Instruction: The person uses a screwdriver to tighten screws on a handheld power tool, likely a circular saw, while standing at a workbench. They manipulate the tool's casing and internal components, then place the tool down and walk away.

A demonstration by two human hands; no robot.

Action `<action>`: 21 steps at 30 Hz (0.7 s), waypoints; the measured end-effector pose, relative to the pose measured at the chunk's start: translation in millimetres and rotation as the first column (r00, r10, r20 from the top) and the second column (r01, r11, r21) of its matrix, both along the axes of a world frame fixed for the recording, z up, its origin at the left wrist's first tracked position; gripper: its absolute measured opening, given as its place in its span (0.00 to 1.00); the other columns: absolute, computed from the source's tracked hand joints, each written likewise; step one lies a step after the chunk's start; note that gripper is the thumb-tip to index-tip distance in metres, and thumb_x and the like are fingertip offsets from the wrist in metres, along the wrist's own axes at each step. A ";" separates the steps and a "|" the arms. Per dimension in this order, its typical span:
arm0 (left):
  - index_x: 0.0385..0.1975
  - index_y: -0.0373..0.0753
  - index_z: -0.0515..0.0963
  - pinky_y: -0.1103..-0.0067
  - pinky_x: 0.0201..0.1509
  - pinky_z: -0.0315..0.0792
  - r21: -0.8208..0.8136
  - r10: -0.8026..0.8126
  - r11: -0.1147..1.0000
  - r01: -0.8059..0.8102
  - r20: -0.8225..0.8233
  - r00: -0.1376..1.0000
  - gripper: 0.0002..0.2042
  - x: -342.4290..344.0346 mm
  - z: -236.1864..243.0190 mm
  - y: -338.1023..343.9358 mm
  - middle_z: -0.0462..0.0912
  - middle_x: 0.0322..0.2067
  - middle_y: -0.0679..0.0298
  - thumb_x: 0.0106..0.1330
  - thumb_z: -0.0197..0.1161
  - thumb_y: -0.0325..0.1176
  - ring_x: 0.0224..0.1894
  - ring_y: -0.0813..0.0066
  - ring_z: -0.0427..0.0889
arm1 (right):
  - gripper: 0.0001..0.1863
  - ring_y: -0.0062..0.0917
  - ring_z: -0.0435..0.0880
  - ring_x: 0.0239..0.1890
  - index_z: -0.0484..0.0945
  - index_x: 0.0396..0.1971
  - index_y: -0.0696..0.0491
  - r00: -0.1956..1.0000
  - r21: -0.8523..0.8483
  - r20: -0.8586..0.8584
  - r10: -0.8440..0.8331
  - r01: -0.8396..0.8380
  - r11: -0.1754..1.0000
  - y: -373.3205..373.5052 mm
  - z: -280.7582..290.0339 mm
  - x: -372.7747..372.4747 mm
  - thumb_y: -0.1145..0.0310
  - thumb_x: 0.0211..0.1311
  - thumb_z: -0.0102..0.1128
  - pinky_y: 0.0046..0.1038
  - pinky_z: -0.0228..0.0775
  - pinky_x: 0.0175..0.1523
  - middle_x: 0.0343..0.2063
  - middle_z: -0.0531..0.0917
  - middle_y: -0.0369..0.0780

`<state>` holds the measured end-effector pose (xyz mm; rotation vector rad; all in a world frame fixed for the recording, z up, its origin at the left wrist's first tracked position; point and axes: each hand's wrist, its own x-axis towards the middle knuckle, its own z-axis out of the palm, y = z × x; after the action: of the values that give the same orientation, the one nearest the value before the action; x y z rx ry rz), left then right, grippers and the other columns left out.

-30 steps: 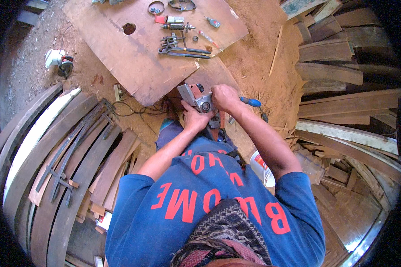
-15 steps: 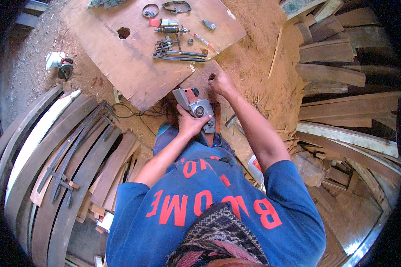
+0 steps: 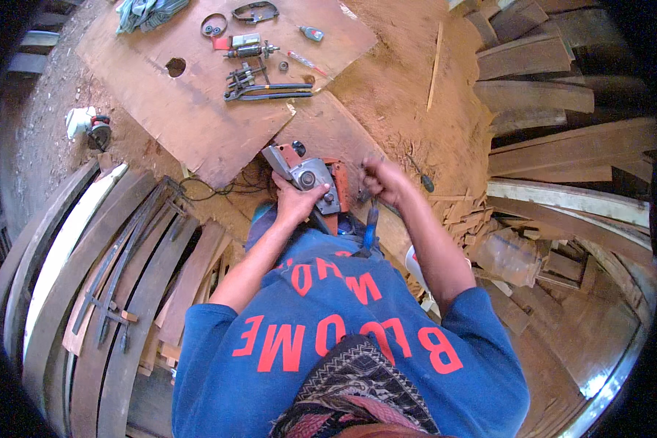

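A grey and orange electric planer (image 3: pixel 310 174) rests over my lap, in front of my body. My left hand (image 3: pixel 293 203) is closed around its near left side, thumb lying across the grey housing. To the right of the planer is my right hand (image 3: pixel 388 182), its fingers curled together and slightly blurred. Whatever those fingers hold, if anything, is too small to make out. Just below them a blue-handled tool (image 3: pixel 371 228) stands against my lap. A dark-handled tool (image 3: pixel 425 179) lies on the sawdust beyond my right wrist.
Ahead, a plywood sheet (image 3: pixel 190 109) bears pliers (image 3: pixel 270 93), a motor armature (image 3: pixel 250 51), a small bottle (image 3: pixel 312 33) and a cloth (image 3: pixel 147 13). Curved timber (image 3: pixel 135 321) is stacked at left, more planks (image 3: pixel 547 98) at right. A white power tool (image 3: pixel 84 123) sits far left.
My right hand has come back toward my body from the board's edge. The planer and my left hand have shifted slightly left in view. The blue-handled tool now shows.
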<state>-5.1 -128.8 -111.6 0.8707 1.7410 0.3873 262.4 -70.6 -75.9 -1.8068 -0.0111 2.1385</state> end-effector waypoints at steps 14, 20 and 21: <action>0.72 0.22 0.46 0.66 0.71 0.71 0.046 0.032 0.998 -0.038 0.114 0.993 0.61 -4.0 5.2 5.4 0.70 0.63 0.39 0.50 0.87 0.47 0.65 0.50 0.76 | 0.19 0.53 0.87 0.48 0.84 0.48 0.62 0.588 0.254 0.750 0.304 -0.680 0.688 -80.3 3.7 15.4 0.66 0.60 0.67 0.45 0.78 0.58 0.42 0.87 0.56; 0.72 0.22 0.44 0.67 0.71 0.72 0.009 0.039 0.999 -0.041 0.139 0.989 0.61 -2.1 11.2 9.9 0.71 0.63 0.41 0.51 0.87 0.45 0.64 0.53 0.77 | 0.21 0.53 0.86 0.52 0.83 0.52 0.58 0.435 0.196 0.848 0.304 -0.789 0.583 -82.5 -28.6 5.2 0.69 0.58 0.66 0.47 0.78 0.60 0.46 0.87 0.57; 0.72 0.23 0.44 0.67 0.70 0.72 0.025 0.040 0.999 -0.044 0.135 0.990 0.61 -1.8 7.2 7.7 0.71 0.63 0.41 0.51 0.86 0.45 0.63 0.54 0.77 | 0.23 0.54 0.87 0.51 0.83 0.55 0.57 0.450 0.183 0.840 0.304 -0.762 0.621 -82.2 -30.4 4.4 0.68 0.59 0.65 0.48 0.78 0.59 0.46 0.87 0.57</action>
<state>-6.9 -121.1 -104.4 0.8104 1.6348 0.4887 266.8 -152.8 -106.3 -2.3164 -1.4957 1.2128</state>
